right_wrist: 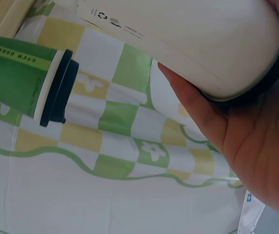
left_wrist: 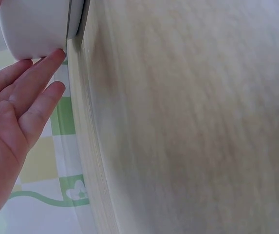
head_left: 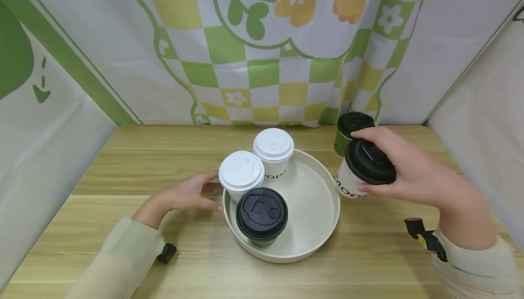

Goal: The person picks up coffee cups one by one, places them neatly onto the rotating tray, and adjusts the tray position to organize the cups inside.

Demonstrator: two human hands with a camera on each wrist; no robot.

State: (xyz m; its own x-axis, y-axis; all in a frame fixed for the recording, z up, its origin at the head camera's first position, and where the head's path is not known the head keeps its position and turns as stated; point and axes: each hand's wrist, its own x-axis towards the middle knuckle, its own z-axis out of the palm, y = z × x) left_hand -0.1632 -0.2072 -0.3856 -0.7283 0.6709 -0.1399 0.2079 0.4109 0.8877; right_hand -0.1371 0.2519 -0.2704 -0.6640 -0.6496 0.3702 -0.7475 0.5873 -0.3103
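My right hand (head_left: 413,171) grips a white paper cup with a black lid (head_left: 348,180), its thumb and fingers around the lid end. That cup leans beside the right rim of a round cream tray (head_left: 315,203); whether it touches the table is unclear. On the tray are two white-lidded paper cups, one at the back (head_left: 273,146) and one at the left (head_left: 241,174), and a black-lidded cup (head_left: 262,215) in front. My left hand (head_left: 186,196) is at the tray's left edge, fingers extended, touching a white surface (left_wrist: 34,29) in the left wrist view.
A green paper cup with a black lid (right_wrist: 22,80) stands behind my right hand, near the table's back edge. The wooden table (head_left: 155,158) meets a checkered, flower-printed cloth (head_left: 262,71) at the back. White cloth walls rise on both sides.
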